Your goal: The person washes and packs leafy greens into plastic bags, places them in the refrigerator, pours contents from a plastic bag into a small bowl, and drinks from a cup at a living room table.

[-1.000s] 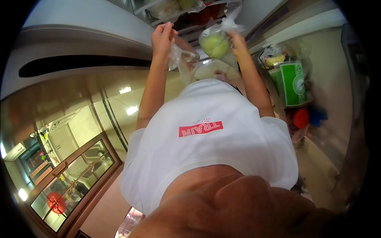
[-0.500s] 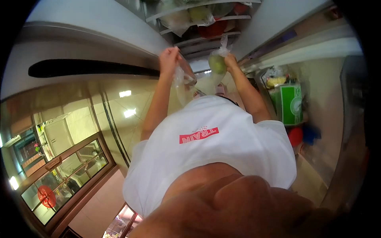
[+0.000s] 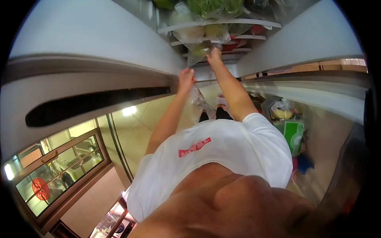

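Where the refrigerator stands open at the top of the view, its white-edged shelves carry bagged food one above another. The person's white T-shirt fills the lower middle, over a tiled floor. On the left is a brown-framed glass panel; on the right, a green-fronted box lies near a blue item. Leafy greens sit on the upper shelf, above a bagged pale, round item. From the left hand, its fingers curled and pinching, a clear plastic bag hangs down. The right hand, reaching higher, is closed on the bagged green produce, just in front of the shelves; its exact grip is too small to tell.
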Demonstrator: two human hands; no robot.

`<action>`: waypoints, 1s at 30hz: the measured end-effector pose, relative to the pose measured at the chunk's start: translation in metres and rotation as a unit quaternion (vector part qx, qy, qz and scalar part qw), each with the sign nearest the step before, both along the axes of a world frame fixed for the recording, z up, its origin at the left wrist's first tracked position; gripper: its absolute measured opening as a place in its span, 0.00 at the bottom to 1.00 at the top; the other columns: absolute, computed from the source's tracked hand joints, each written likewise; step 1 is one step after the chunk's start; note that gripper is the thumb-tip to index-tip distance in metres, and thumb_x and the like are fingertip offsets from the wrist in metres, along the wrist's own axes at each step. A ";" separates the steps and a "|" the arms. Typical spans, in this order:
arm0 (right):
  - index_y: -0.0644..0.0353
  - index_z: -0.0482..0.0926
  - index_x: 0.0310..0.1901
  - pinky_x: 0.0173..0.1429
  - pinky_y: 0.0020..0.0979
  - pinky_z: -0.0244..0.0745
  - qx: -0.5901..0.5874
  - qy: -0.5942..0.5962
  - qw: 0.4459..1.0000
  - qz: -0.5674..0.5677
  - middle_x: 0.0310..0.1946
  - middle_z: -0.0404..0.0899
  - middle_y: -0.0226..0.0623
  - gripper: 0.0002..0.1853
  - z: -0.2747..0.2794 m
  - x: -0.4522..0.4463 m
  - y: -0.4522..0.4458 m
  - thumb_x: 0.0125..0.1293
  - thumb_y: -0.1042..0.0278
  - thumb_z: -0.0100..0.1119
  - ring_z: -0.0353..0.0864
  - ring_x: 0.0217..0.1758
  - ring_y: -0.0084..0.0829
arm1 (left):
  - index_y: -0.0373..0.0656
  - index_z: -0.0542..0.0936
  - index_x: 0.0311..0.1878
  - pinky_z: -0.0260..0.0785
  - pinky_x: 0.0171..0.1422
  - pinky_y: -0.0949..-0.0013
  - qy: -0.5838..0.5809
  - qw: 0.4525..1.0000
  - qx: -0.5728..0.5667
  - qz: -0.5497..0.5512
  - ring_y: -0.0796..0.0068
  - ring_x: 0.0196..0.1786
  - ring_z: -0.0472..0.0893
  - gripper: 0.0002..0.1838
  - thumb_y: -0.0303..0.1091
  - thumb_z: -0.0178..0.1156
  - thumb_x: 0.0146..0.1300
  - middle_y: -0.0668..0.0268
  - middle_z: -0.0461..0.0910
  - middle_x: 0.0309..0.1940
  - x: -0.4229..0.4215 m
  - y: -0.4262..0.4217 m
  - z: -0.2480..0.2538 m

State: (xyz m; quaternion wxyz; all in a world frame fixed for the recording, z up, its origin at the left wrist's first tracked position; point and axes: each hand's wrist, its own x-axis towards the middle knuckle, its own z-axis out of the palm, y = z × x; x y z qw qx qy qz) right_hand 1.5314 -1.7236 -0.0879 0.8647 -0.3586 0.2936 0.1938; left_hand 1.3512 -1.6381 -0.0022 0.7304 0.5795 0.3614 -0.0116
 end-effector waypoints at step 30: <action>0.68 0.62 0.59 0.64 0.37 0.60 -0.407 -0.327 0.725 0.451 0.59 0.63 0.53 0.38 -0.022 -0.086 -0.090 0.48 0.60 0.66 0.61 0.63 0.43 | 0.38 0.65 0.50 0.69 0.31 0.60 0.045 0.962 -0.162 0.215 0.64 0.27 0.72 0.19 0.45 0.47 0.66 0.55 0.74 0.26 0.103 -0.001 -0.047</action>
